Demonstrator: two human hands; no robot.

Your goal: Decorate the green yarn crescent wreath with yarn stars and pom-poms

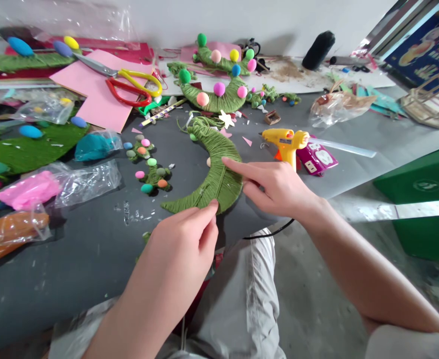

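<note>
A crescent moon wrapped in green yarn [225,149] lies on the grey tabletop in front of me, with loose yarn at its upper tip. My left hand [185,239] pinches its lower edge with fingers closed. My right hand [275,187] grips its right side, index finger stretched over the top and the lower digit against the outer edge. A straight yarn strand runs across the wrapping between the two hands. A light green pom-pom [193,137] shows by the upper tip. To the left lie small yarn stars with pom-poms [156,177].
A yellow glue gun [285,142] with a clear stick lies right, by a purple box [320,157]. Behind are finished crescents [219,102], scissors [129,89] and pink card [103,107]. Bagged pom-poms [28,189] lie left. Green bins [425,182] stand past the table edge.
</note>
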